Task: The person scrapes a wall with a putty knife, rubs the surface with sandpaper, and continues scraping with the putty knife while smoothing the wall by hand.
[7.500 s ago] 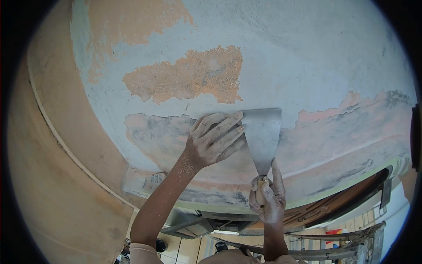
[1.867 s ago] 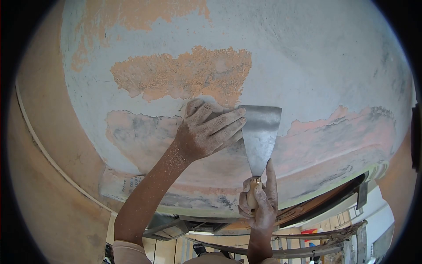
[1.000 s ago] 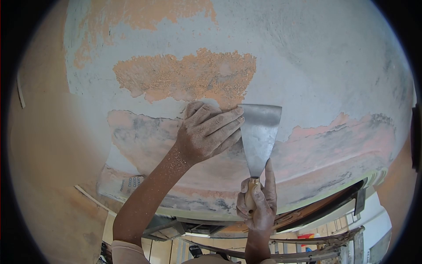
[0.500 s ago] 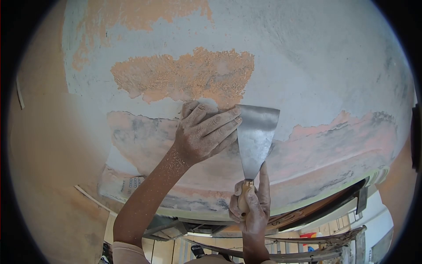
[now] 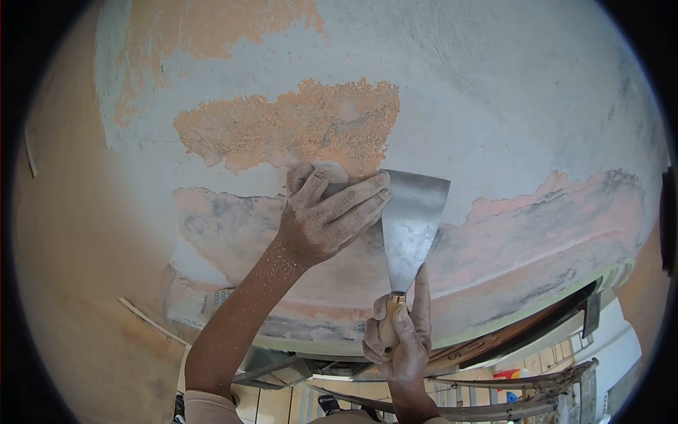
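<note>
My right hand (image 5: 402, 332) is wrapped round the wooden handle of a wide putty knife (image 5: 413, 219), its index finger stretched along the blade's base. Dusty with powder, my left hand (image 5: 328, 212) has two fingertips on the blade's upper left corner. A pale, whitish lump (image 5: 330, 177) shows between its curled thumb side and the other fingers. Behind the hands is a pale blue painted wall (image 5: 480, 106) with a rough orange bare patch (image 5: 296, 124) above them. Pink and grey bare plaster (image 5: 530, 226) runs along the lower band.
Printed paper (image 5: 212, 302) lies against the lower left of the wall. Below right are a dark-edged arched opening (image 5: 522, 332) and scaffold-like rails (image 5: 522, 385). A red and yellow item (image 5: 510, 374) and floor tiles (image 5: 275, 403) show further down. A brown wall (image 5: 92, 233) fills the left.
The putty knife and my right hand have shifted slightly left, and the blade has tilted. My left hand stays by the blade's corner, with the pale lump showing more. The view has shifted slightly.
</note>
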`<action>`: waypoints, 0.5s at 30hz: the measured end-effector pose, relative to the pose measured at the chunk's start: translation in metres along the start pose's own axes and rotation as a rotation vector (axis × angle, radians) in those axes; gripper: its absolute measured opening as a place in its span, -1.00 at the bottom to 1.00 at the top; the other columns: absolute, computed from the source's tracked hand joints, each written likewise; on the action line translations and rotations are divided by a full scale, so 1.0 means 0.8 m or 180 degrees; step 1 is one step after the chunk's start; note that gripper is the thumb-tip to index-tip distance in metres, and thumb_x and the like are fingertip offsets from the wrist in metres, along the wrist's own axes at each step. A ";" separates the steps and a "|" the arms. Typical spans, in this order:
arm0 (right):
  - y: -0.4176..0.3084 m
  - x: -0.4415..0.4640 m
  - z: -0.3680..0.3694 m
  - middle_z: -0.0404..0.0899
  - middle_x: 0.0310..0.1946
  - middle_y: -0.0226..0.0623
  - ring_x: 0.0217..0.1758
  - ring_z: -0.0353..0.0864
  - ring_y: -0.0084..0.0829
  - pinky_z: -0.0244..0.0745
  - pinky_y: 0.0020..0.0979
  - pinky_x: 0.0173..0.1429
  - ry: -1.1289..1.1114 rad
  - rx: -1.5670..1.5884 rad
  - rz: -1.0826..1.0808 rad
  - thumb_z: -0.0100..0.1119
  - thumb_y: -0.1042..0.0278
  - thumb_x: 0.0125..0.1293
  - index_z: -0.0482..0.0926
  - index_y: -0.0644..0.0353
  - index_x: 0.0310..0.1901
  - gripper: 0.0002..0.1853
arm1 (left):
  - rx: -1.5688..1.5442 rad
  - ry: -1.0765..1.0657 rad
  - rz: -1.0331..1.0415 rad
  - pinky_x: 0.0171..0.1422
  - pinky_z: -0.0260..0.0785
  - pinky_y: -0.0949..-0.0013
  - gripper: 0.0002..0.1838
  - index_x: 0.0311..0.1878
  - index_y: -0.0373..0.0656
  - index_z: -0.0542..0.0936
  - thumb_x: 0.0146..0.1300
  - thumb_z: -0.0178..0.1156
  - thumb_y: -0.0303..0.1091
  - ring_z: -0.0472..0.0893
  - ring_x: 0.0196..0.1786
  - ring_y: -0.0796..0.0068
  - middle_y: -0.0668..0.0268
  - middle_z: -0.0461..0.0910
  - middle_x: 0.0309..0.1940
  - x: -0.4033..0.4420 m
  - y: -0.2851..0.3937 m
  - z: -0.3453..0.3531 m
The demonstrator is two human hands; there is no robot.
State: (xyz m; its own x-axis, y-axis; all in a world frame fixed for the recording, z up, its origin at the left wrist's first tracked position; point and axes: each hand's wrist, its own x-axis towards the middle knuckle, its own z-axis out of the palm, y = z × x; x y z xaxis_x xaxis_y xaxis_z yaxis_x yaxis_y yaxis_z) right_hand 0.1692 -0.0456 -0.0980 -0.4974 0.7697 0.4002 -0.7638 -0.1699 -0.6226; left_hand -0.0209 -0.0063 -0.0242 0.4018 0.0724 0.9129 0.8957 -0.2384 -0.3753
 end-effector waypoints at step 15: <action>0.007 -0.001 -0.001 0.42 -0.25 -0.22 -0.68 0.34 -0.64 0.18 -0.64 -0.76 0.0005 0.0116 -0.0106 -0.10 0.37 0.43 -0.37 0.08 0.46 -0.24 | -0.0128 -0.0039 -0.0070 -0.03 0.25 0.36 -0.73 -0.19 0.10 0.69 -0.04 0.36 -0.27 0.46 -0.26 0.57 0.61 0.65 -0.07 0.001 -0.002 0.002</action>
State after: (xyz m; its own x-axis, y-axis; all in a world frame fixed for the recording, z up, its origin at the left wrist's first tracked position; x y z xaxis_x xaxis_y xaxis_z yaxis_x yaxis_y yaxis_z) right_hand 0.1655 -0.0469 -0.1023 -0.4707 0.7763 0.4192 -0.7945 -0.1664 -0.5840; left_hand -0.0215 -0.0044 -0.0236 0.3846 0.0900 0.9187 0.8961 -0.2752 -0.3482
